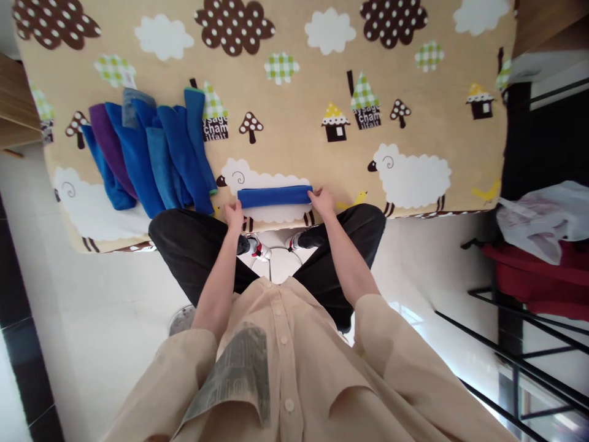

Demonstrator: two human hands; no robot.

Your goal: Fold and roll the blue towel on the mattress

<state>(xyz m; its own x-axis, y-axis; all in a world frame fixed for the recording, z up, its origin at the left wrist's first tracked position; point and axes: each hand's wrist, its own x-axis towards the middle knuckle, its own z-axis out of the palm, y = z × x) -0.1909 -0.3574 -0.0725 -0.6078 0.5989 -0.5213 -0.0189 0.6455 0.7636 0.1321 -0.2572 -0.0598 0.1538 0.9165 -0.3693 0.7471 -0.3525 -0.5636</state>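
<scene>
Both hands, left hand (234, 216) and right hand (322, 201), pinch the ends of a narrow folded blue cloth (275, 196); a pile of blue and purple cloths (147, 153) lies nearby, apparently unfolded.

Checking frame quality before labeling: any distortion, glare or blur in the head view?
Head view: strong wide-angle bend, table edge curves; glare on the floor at lower right; blue cloth, left hand and right hand sharp; lighting even across the patterned cover.

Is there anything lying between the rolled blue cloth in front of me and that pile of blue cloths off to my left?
Nothing visible. The rolled blue cloth, held at its ends by the left hand and right hand, is separated from the pile of blue and purple cloths only by bare patterned beige table cover.
</scene>
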